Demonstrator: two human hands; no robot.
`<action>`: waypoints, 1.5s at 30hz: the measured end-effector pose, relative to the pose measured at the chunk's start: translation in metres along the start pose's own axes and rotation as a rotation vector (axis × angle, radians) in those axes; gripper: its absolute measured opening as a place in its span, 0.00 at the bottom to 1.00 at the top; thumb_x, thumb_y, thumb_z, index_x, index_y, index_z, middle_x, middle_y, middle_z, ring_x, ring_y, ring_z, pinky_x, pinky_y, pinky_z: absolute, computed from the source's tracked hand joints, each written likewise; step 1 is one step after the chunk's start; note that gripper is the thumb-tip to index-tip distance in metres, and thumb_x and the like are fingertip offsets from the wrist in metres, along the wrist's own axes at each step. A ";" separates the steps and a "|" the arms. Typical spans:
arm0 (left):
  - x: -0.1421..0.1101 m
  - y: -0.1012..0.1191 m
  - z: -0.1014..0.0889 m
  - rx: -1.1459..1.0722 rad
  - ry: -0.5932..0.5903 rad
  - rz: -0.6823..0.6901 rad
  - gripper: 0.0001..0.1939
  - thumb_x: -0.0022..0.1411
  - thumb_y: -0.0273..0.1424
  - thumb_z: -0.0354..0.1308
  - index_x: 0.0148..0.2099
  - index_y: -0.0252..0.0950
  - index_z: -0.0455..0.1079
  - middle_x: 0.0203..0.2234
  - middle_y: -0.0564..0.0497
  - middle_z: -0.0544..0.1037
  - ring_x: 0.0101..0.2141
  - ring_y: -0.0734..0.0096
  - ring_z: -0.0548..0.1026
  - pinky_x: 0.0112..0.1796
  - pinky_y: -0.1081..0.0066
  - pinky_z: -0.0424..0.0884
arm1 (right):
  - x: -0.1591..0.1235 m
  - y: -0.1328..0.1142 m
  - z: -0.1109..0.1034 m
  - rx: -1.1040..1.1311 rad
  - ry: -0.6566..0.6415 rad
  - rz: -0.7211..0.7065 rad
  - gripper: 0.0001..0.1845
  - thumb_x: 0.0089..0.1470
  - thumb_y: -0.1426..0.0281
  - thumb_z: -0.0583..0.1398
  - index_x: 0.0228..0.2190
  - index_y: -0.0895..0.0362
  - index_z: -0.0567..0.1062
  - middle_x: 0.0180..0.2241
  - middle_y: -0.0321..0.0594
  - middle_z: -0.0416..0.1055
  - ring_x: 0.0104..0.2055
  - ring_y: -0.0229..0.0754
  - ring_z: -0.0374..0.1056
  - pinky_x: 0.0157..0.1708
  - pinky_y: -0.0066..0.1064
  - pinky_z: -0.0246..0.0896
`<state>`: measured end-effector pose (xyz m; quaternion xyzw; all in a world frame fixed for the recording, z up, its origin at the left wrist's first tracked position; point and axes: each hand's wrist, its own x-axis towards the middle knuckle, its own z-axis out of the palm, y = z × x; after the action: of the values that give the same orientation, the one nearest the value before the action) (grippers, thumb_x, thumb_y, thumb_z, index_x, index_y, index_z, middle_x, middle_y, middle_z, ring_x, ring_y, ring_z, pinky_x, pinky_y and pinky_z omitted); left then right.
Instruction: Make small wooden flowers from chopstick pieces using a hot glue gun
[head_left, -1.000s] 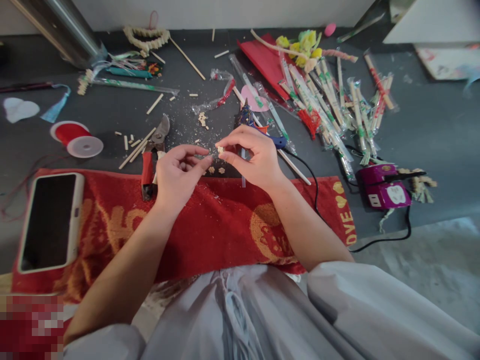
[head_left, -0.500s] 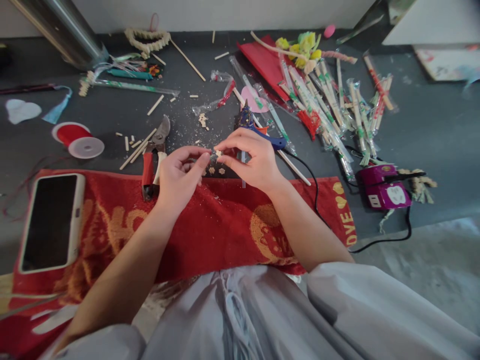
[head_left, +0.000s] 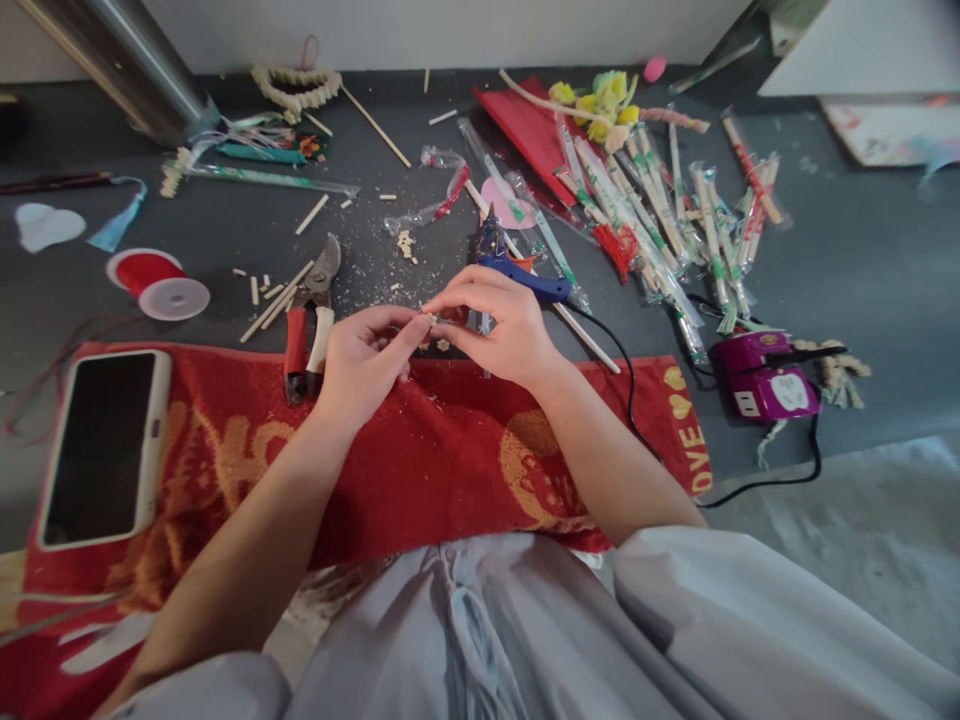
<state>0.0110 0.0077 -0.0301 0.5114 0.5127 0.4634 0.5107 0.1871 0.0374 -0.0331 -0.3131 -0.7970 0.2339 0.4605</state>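
Observation:
A tiny pale wooden flower-shaped piece [head_left: 433,320] is pinched between the fingertips of both hands, above the far edge of the red towel [head_left: 442,450]. My left hand [head_left: 371,355] grips it with thumb and forefinger from the left. From the right, my right hand [head_left: 501,325] closes its fingers on the same piece, hiding much of it. Just below the fingers lies another small flower-shaped piece [head_left: 442,346], partly covered. A blue glue gun [head_left: 529,280] rests behind my right hand. Pruning shears [head_left: 309,320] with red and white handles lie left of my left hand.
Cut sticks [head_left: 277,300] and wood crumbs lie around the shears. Several plastic-wrapped sticks [head_left: 637,220] are heaped at the back right. A purple box [head_left: 765,375] with a black cord is at the right, a phone [head_left: 105,445] and red ribbon spool [head_left: 157,282] at the left.
My hands have come together; the left fingertips, apart from the piece before, now touch it too. Both hands sit slightly lower in view.

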 end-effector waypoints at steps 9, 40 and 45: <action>0.004 -0.004 -0.002 -0.001 0.067 -0.024 0.08 0.57 0.37 0.64 0.32 0.37 0.75 0.22 0.54 0.77 0.12 0.84 0.60 0.14 0.77 0.59 | 0.003 0.007 -0.016 -0.173 0.056 0.095 0.10 0.61 0.65 0.59 0.41 0.54 0.78 0.33 0.38 0.75 0.34 0.38 0.70 0.39 0.35 0.69; 0.001 -0.001 -0.001 -0.040 0.069 -0.049 0.08 0.56 0.34 0.64 0.33 0.34 0.75 0.22 0.54 0.76 0.13 0.84 0.62 0.15 0.78 0.59 | -0.005 0.029 -0.047 -0.798 -0.191 0.578 0.21 0.54 0.74 0.62 0.51 0.63 0.72 0.46 0.55 0.68 0.54 0.59 0.65 0.58 0.53 0.59; 0.002 0.001 -0.001 -0.064 0.081 -0.064 0.06 0.56 0.32 0.63 0.32 0.34 0.75 0.22 0.54 0.76 0.12 0.84 0.62 0.15 0.78 0.59 | -0.003 0.035 -0.053 -0.634 -0.047 0.602 0.21 0.55 0.73 0.61 0.51 0.62 0.71 0.46 0.53 0.69 0.52 0.56 0.66 0.57 0.52 0.60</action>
<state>0.0098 0.0097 -0.0295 0.4590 0.5339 0.4834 0.5202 0.2448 0.0641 -0.0337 -0.6518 -0.7129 0.1087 0.2348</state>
